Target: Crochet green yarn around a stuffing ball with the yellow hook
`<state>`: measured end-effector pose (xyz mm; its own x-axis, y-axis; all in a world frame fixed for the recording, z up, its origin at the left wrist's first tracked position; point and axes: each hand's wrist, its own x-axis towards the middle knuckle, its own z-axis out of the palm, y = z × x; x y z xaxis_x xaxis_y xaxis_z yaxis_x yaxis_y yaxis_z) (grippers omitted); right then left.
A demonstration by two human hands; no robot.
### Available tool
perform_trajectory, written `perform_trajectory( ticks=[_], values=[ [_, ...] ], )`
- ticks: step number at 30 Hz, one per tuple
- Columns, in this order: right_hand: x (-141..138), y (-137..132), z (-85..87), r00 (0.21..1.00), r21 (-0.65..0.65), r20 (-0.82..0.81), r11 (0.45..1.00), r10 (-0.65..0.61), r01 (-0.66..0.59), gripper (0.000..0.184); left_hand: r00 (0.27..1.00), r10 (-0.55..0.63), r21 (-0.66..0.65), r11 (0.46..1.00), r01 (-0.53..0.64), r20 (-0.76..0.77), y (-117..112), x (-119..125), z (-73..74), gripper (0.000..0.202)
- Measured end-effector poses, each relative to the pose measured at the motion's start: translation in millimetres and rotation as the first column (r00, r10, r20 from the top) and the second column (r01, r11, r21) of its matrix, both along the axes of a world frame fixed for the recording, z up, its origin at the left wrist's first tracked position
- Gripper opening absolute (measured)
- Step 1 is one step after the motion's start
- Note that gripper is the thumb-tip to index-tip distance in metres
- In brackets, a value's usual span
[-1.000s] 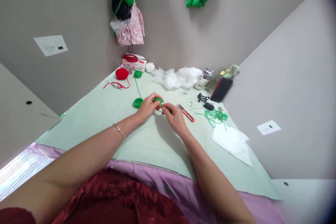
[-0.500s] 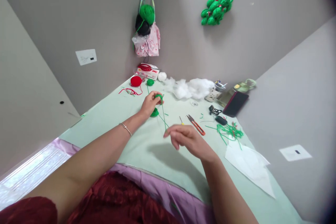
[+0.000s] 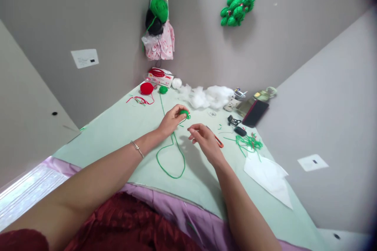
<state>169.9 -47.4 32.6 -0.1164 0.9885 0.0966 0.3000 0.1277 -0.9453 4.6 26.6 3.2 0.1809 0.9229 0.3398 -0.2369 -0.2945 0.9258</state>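
My left hand [image 3: 172, 119] pinches a small green crocheted piece [image 3: 184, 113] above the pale green cloth [image 3: 123, 125]. A long green yarn strand [image 3: 170, 160] hangs from it and lies in a loop on the cloth towards me. My right hand [image 3: 204, 139] hovers just right of the piece, fingers pinched together, apparently on the thin yarn or a hook; what is in it is too small to see. Orange-handled snips [image 3: 218, 141] lie partly behind my right hand.
At the far end lie a red yarn ball [image 3: 146, 88], a small green ball [image 3: 163, 90], white stuffing [image 3: 210, 97], a dark phone [image 3: 254, 113] and green yarn scraps [image 3: 249, 142]. White paper [image 3: 268, 176] lies at right. Finished green pieces [image 3: 237, 4] and a bag [image 3: 159, 39] hang on the wall.
My right hand pulled the yarn out towards me, then came back close to the green piece. The slack yarn now lies looped on the cloth. The left hand kept its grip.
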Motion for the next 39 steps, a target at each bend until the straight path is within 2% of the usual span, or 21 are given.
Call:
perform_trajectory(
  ticks=[5,11,15,18,21,24,31,36,39],
  values=[
    [6,9,-8.0,0.987,0.012,-0.113,0.993,-0.116,0.118,0.035,0.993,-0.053,0.08,0.995,0.061,-0.103,-21,9,6.0,0.011],
    [8,11,-8.0,0.962,0.019,-0.219,0.985,-0.162,0.171,0.025,0.987,-0.054,0.109,0.991,0.071,-0.152,-20,12,2.1,0.011],
    [8,11,-8.0,0.949,-0.035,-0.292,0.993,-0.119,0.113,0.025,0.989,-0.06,0.105,0.992,0.074,-0.136,-18,12,0.0,0.013],
    [8,10,-6.2,0.936,-0.119,-0.347,0.993,-0.058,0.018,0.027,0.991,-0.055,0.103,0.992,0.068,-0.124,-18,12,-0.2,0.012],
    [9,10,-4.0,0.916,-0.203,-0.402,0.975,0.005,-0.095,0.029,0.993,-0.034,0.103,0.994,0.046,-0.113,-18,12,0.3,0.011],
    [10,9,-2.6,0.892,-0.239,-0.451,0.962,0.013,-0.135,0.029,0.995,-0.025,0.083,0.996,0.033,-0.097,-17,12,-0.1,0.011],
    [13,12,-3.3,0.85,-0.19,-0.521,0.982,-0.08,-0.023,0.027,0.996,-0.084,-0.04,0.996,0.084,-0.014,-14,12,-2.9,0.015],
    [19,19,-7.4,0.821,-0.172,-0.547,0.982,-0.161,0.077,0.034,0.996,-0.084,-0.098,0.991,0.087,0.035,-10,11,-2.0,0.015],
    [17,17,-8.1,0.846,-0.201,-0.512,0.978,-0.147,0.048,0.037,0.995,-0.074,-0.099,0.992,0.081,0.07,-10,11,-1.7,0.014]
  ],
)
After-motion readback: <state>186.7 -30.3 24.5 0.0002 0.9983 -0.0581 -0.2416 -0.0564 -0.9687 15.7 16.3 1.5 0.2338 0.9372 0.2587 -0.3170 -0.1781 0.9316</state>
